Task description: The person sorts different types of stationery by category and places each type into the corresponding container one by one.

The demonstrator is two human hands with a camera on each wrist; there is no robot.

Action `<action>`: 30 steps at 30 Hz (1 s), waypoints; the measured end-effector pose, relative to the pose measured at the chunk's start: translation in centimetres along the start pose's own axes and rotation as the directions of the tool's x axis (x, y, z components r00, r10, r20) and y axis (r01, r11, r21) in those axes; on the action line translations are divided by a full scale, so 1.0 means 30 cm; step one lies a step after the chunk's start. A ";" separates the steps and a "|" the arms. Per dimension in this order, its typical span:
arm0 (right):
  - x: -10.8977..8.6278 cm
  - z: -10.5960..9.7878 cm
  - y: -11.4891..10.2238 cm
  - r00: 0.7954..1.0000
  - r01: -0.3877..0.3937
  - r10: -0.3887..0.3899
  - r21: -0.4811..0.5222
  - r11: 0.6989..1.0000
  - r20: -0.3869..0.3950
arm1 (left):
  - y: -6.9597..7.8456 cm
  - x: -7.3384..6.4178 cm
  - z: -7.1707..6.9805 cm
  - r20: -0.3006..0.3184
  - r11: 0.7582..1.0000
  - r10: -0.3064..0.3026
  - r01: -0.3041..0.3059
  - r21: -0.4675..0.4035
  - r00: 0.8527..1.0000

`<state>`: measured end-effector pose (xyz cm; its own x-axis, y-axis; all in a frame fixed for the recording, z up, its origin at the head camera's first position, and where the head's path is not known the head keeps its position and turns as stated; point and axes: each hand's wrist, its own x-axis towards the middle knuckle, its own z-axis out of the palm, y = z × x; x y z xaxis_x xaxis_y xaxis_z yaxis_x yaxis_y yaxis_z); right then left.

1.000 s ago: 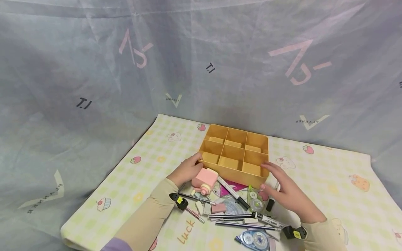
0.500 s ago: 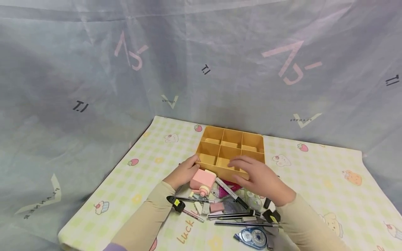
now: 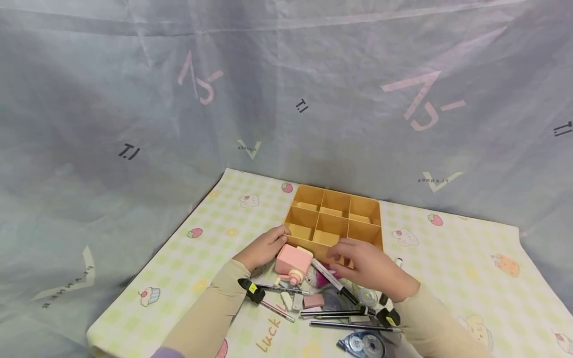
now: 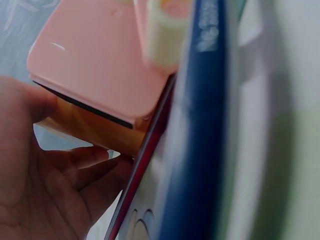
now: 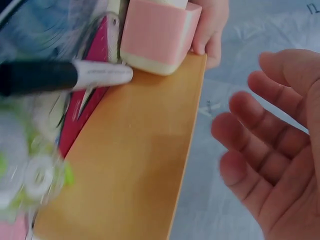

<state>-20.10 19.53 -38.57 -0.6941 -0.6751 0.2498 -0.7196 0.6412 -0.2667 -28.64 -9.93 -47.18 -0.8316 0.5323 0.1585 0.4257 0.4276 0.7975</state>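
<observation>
Our left hand seemingly pinches the box at its near left corner. Our right hand, fingers loosely spread, hangs near its front wall.

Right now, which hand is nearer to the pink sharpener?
Left: the left hand is beside the pink sharpener; the right hand is farther, near the box's front wall.

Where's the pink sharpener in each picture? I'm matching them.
Head: the pink sharpener sits below centre, beside the left hand.
Left wrist: the pink sharpener fills much of the upper left.
Right wrist: the pink sharpener is at top centre.
Shared landmark: the orange box, next to it throughout.
</observation>
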 end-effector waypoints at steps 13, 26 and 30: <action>-0.163 0.027 0.049 0.918 -0.164 0.106 0.122 0.979 0.382 | -0.008 0.000 -0.005 -0.001 1.000 -0.011 0.011 0.018 1.000; -0.204 0.069 0.044 0.925 -0.131 0.109 0.037 0.991 0.363 | -0.020 0.002 0.005 0.004 0.999 0.032 -0.032 0.002 0.999; -0.204 0.075 0.040 0.932 -0.100 0.094 0.000 0.995 0.349 | -0.023 0.000 0.002 0.010 1.000 0.022 -0.022 -0.003 1.000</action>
<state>-16.67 23.60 -42.50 -0.7077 -0.6968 -0.1170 -0.6466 0.7055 -0.2900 -28.91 -10.17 -47.77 -0.8184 0.5490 0.1697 0.4426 0.4139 0.7955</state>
